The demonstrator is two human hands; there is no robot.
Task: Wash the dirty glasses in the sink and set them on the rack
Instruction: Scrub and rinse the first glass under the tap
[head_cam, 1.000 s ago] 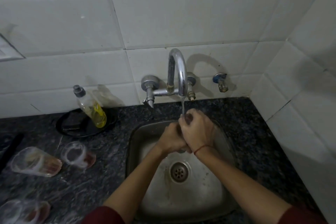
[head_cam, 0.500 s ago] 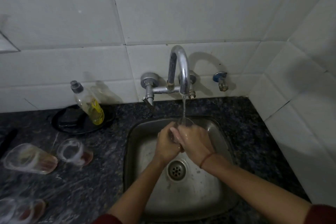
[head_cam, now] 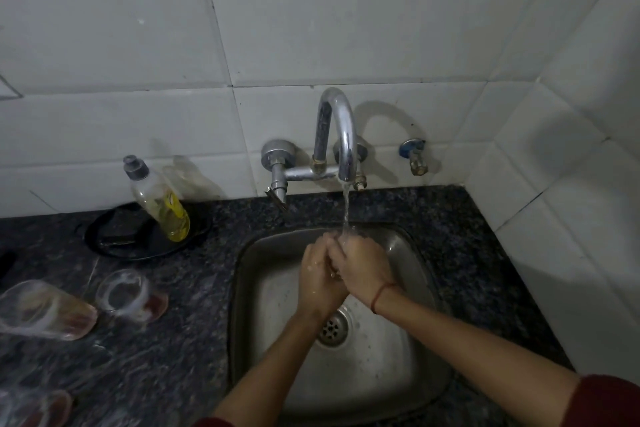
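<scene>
The left hand (head_cam: 318,276) and right hand (head_cam: 363,265) were pressed together under the running tap (head_cam: 346,135), above the sink (head_cam: 410,253). Their grip was curled, but around what I cannot tell.

A soap bottle (head_cam: 162,204) stands on a black plate (head_cam: 131,246) left of the running tap (head_cam: 337,135).

1. The dish soap bottle (head_cam: 159,199) has a yellow label, but its print is too small and blurred to read.
2. No letters, numbers or brand marks can be read on the tap (head_cam: 337,135), wall tiles (head_cam: 346,10), glasses (head_cam: 45,310) or counter (head_cam: 156,357).
</scene>
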